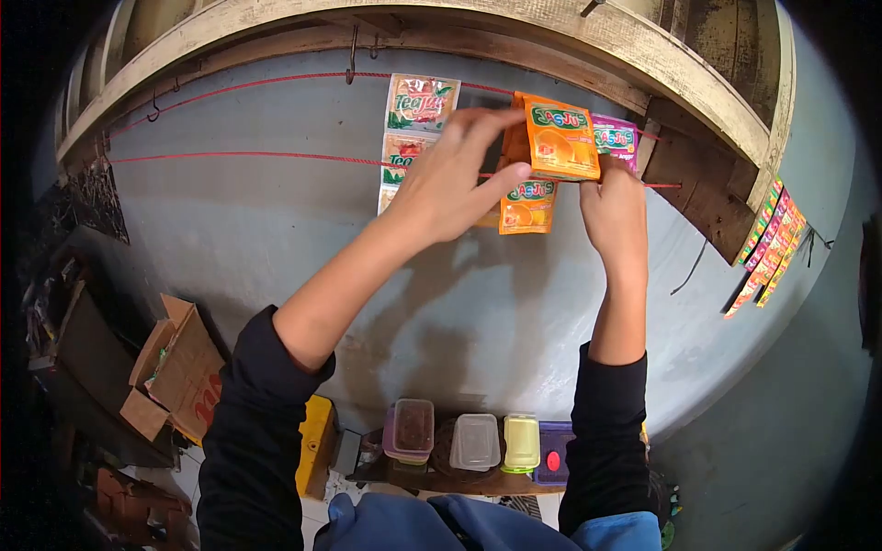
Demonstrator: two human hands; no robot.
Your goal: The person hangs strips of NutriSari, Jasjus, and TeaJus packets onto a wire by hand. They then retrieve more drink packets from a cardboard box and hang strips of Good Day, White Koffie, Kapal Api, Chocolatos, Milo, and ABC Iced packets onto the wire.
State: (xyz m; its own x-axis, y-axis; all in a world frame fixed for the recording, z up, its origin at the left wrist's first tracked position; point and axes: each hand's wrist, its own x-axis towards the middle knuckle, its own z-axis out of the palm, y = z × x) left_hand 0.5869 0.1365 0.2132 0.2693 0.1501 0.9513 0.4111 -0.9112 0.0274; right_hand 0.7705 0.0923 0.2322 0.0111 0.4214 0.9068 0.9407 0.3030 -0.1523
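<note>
Sachets [563, 144] in orange face outward, long axis running near vertical.

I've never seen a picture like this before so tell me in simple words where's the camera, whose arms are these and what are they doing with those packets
There's no machine here: these are a person's own two bare hands, in black sleeves. The single picture comes from a camera worn on the head, looking forward and down; its lens makes straight things look curved.

The right hand is at the lower edge of an orange sachet; some fingers are hidden, so I can't tell how firmly it holds. The left hand is spread open on the sachet's other side. White sachets hang nearby by the red cords along the wall. Below, plastic containers stand near the wall.
</note>
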